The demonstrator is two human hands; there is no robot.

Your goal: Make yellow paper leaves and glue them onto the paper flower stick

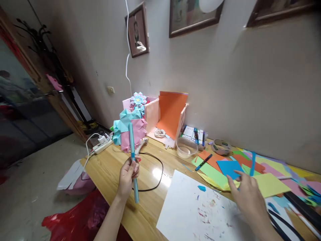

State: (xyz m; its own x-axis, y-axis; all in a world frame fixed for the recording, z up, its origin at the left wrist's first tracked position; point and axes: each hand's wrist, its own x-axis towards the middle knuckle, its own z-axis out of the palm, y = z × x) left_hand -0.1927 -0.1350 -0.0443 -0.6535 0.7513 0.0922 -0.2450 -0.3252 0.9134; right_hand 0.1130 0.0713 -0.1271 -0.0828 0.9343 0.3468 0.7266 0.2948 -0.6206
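Observation:
My left hand [129, 172] is closed around a light-blue stick [135, 192], which stands nearly upright above the table and has a darker blue band just over my fingers. Behind the stick's upper half are folded paper pieces in light blue and pink [135, 132]; whether they are joined to it I cannot tell. My right hand [248, 194], slightly blurred, hovers over the coloured papers with thumb and forefinger apart. A blue square sheet [229, 167] lies close to its fingertips. Just behind the hand rises a narrow blue strip [253, 162]; its lower end is hidden.
A stained white sheet [195, 214] covers the front of the wooden table [147, 214]. Toward the wall are a pink box [152, 115] with paper flowers, orange sheets [172, 113], a clear bowl [187, 149], markers [194, 134] and a tape roll [220, 147]. A power strip [102, 145] sits left.

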